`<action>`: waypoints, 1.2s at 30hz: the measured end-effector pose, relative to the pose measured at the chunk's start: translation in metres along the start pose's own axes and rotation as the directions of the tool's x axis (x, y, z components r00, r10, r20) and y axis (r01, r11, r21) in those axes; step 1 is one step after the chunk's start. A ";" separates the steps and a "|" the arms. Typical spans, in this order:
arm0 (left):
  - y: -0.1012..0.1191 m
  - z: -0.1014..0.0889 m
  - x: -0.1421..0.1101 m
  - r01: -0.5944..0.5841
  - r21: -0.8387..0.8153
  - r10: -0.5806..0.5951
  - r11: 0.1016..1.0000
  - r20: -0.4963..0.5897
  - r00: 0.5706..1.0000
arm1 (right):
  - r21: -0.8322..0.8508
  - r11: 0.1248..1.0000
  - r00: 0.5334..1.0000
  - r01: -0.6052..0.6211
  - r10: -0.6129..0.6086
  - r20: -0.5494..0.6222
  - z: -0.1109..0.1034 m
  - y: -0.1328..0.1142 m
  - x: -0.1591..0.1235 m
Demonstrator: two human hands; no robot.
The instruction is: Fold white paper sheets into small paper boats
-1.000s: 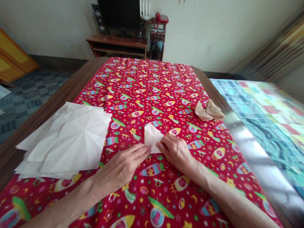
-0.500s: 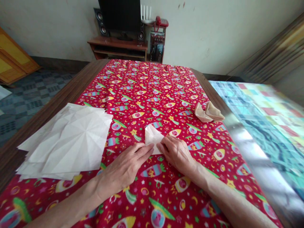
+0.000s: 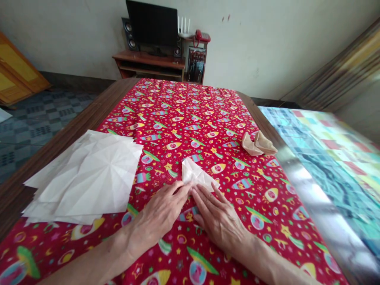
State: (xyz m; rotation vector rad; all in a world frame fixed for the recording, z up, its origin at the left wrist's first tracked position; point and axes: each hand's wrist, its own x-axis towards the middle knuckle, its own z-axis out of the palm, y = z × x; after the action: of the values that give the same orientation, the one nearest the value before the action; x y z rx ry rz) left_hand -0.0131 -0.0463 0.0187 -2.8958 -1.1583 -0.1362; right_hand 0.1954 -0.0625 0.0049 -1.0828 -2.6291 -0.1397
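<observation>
A small folded piece of white paper [image 3: 196, 176] lies on the red patterned cloth [image 3: 190, 118] in front of me. My left hand [image 3: 158, 215] lies flat with its fingers stretched out, the fingertips touching the paper's near left edge. My right hand [image 3: 218, 217] also lies flat with fingers spread, its fingertips pressing the paper's near right edge.
A stack of creased white sheets [image 3: 86, 176] lies at the left on the cloth. A tan folded paper shape [image 3: 258, 143] sits at the right near the table's edge. A glossy checked surface [image 3: 326, 166] adjoins on the right. A wooden stand with a monitor [image 3: 151, 63] is by the far wall.
My right hand has slid back toward me and flattened, uncovering the paper's right corner. The left hand has kept its place at the paper's left edge. The view has tilted slightly downward.
</observation>
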 end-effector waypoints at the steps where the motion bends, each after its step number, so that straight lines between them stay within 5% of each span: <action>1: -0.001 0.001 0.000 -0.002 -0.002 0.002 1.000 -0.005 1.000 | 0.007 1.000 1.000 0.004 -0.004 0.010 0.000 0.002 -0.001; 14: -0.010 0.013 -0.017 -0.026 -0.103 0.026 0.994 -0.001 1.000 | -0.014 1.000 0.999 -0.018 0.019 0.045 -0.009 0.023 -0.034; 18: -0.012 0.007 -0.016 -0.052 -0.112 0.050 0.992 -0.013 0.999 | 0.051 0.998 0.998 -0.045 0.047 -0.039 -0.010 0.027 -0.030; 21: -0.014 -0.005 -0.003 -0.104 -0.143 0.098 0.984 -0.049 0.994 | 0.140 0.983 0.979 -0.115 0.136 -0.151 -0.009 0.031 -0.015; 25: -0.022 -0.013 0.031 -0.073 -0.195 0.064 0.978 -0.056 0.996 | 0.129 0.951 0.952 -0.280 0.293 -0.090 -0.006 0.036 0.008; 32: -0.052 0.003 0.070 0.004 -0.451 0.030 0.892 0.069 0.997 | 0.108 0.883 0.875 -0.457 0.468 -0.121 0.000 0.038 0.003; 36: -0.063 0.011 0.074 -0.021 -0.421 -0.017 0.907 -0.087 0.996 | 0.027 0.879 0.871 -0.475 0.475 -0.125 0.000 0.038 0.000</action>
State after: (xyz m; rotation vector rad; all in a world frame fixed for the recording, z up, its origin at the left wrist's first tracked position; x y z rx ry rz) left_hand -0.0022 0.0505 0.0133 -3.2098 -1.2445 -0.5806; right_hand 0.2219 -0.0360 0.0038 -1.6265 -2.1718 -0.1033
